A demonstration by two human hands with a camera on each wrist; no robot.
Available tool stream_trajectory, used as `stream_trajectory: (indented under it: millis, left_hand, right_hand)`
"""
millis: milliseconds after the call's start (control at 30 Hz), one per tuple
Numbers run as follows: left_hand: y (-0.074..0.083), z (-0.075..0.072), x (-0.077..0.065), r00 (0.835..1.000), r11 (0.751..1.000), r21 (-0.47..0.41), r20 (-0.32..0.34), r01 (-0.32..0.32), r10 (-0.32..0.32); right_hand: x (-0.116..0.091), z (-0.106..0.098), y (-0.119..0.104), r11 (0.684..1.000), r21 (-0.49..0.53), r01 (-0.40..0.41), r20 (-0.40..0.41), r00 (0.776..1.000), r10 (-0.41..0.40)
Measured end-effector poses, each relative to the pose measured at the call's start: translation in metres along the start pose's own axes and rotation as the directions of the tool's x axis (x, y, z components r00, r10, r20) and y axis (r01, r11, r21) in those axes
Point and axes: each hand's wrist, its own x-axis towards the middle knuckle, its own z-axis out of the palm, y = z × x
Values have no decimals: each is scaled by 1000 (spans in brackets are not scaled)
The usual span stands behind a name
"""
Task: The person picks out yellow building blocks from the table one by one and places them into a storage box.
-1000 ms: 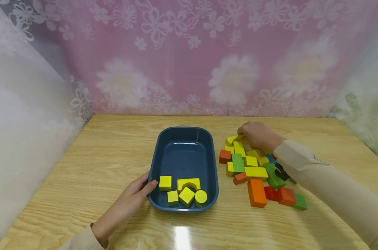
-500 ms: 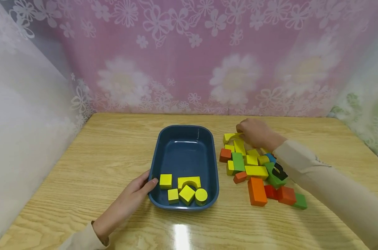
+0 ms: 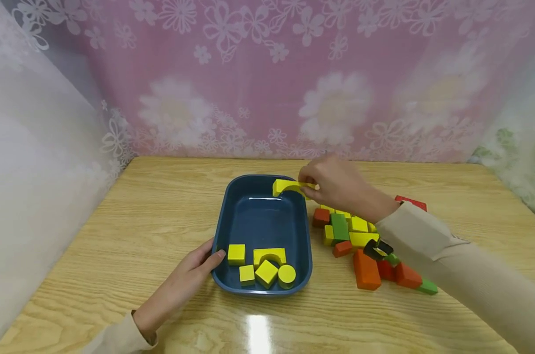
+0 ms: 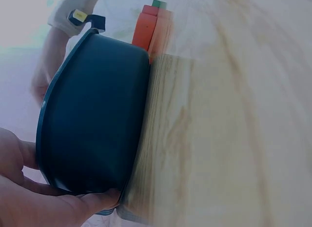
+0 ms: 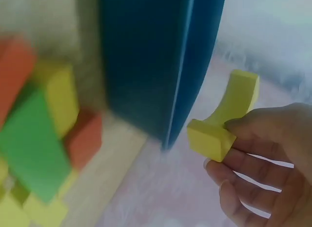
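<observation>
A yellow arch block (image 3: 286, 186) is pinched between thumb and fingers of my right hand (image 3: 333, 182), above the far right rim of a dark blue tray. The right wrist view shows the same arch block (image 5: 229, 110) raised beside the tray wall. My left hand (image 3: 195, 268) grips the left edge of the blue tray (image 3: 220, 221), thumb over the rim; the left wrist view has its fingers round the tray's outer wall (image 4: 97, 110). Inside the tray's near end lie several yellow blocks, among them another arch (image 3: 269, 254), a cube (image 3: 236, 254) and a cylinder (image 3: 287, 276).
Right of the tray, a cluster of mixed blocks lies on the wooden table (image 3: 161, 206), including a green block (image 3: 339, 228), an orange block (image 3: 366, 270) and a red block (image 3: 321, 217). My right forearm hides part of it. A floral pink curtain (image 3: 258, 98) hangs behind the table.
My right hand has lifted the yellow arch from the back of the block cluster and carried it left to the tray's far right rim. The left hand keeps its grip on the tray.
</observation>
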Motion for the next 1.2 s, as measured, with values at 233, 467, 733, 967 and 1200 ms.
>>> stream_trajectory:
  millis: [233, 467, 733, 967, 1200]
  left_hand:
    - [0, 1, 1, 1000, 1000, -5, -5, 1, -1]
    - [-1, 2, 2, 1000, 1000, -19, -5, 6, -6]
    - [-1, 2, 3, 1000, 999, -40, 4, 25, -25]
    - [-2, 2, 2, 1000, 999, -39, 2, 15, -15]
    - [-1, 1, 2, 1000, 1000, -24, 2, -3, 3]
  right_hand:
    - [-2, 22, -37, 996, -25, 87, 107, 991, -84]
    - [-2, 43, -51, 990, 34, 139, 164, 976, -143]
    - [-1, 55, -60, 983, 90, 157, 210, 962, -173]
    - [-4, 59, -62, 978, 138, 155, 251, 950, -186]
    - [-6, 60, -63, 967, 210, 143, 268, 943, -198]
